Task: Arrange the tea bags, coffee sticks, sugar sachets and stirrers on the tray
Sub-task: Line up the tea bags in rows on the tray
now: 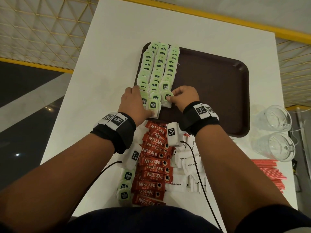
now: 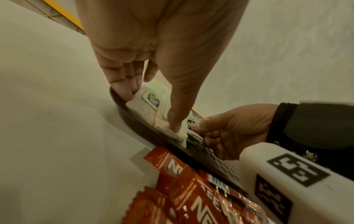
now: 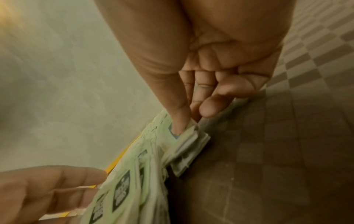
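Observation:
A brown tray point(image 1: 210, 81) holds three rows of green tea bags point(image 1: 158, 68) along its left side. My left hand point(image 1: 143, 102) lies against the near end of the left rows, fingers straight and thumb pressing the nearest tea bag point(image 1: 153, 105). My right hand point(image 1: 170, 96) pinches a tea bag point(image 1: 165, 96) at the near end of the right row. The left wrist view has the thumb point(image 2: 175, 125) pressing a bag down at the tray rim point(image 2: 145, 125). In the right wrist view, thumb and fingers point(image 3: 178, 121) grip a small stack of bags point(image 3: 189, 145).
On the white table point(image 1: 101, 81) in front of the tray lie a few loose tea bags point(image 1: 126, 184), red coffee sticks point(image 1: 154, 165) and white sugar sachets point(image 1: 188, 165). Red stirrers point(image 1: 269, 172) lie at the right beside two glass mugs point(image 1: 276, 118). The tray's right part is bare.

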Demonstrator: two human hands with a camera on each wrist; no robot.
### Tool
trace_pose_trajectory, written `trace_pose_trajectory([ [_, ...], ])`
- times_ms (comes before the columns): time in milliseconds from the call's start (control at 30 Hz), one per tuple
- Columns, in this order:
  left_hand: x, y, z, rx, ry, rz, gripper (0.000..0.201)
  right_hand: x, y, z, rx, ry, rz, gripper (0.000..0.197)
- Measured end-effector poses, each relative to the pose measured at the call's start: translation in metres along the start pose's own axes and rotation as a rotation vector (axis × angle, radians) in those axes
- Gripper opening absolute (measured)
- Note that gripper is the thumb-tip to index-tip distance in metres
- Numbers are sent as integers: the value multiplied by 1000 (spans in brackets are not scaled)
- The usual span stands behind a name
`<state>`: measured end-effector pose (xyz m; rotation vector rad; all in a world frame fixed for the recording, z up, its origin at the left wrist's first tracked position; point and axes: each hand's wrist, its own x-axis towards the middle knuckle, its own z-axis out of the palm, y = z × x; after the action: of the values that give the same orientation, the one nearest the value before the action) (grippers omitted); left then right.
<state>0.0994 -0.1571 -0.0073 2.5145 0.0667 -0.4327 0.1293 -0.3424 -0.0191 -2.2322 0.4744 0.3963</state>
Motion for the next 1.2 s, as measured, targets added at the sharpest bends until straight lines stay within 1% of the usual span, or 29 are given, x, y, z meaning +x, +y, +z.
trace_pose_trajectory([
  [167,-1,0,-1,-3,-2,1,98,1,4,1,54,50,7,22],
  [267,-1,1,-1,-5,-1,-3,99,-2,5,-2,36,70,-32,16],
  [367,-1,1,-1,-7,-2,-3,99,-7,7,-5,43,33,-49,10],
  [500,-1,1,-1,-3,-1,1,99,-11,10,-3,65,-32,-29,10],
  [567,0,1,-1,4,-1,3,99,-10,11,-2,55,-19,-17,14],
  [667,0,1,-1,3,5,2,99,-8,9,2,55,17,7,26],
  [767,-1,1,-1,1,7,1,99,-10,4,4,-56,-24,22,35],
  [867,-1,2,-2,12,5,5,99,-13,2,6,-116,-71,4,32],
  [967,-1,2,-3,12,-5,10,99,-15,4,2,-91,-65,4,26],
  [1033,-1,3,-6,27,-1,37,94,-16,6,-4,-62,-55,6,23],
  [1067,-1,3,-8,48,17,64,88,-16,7,-8,-44,-53,0,22],
  [1133,0,6,-13,84,79,129,67,-19,7,-18,13,-70,-16,23],
  [1200,5,11,-18,50,123,197,45,-23,3,-26,81,-114,-38,25],
])
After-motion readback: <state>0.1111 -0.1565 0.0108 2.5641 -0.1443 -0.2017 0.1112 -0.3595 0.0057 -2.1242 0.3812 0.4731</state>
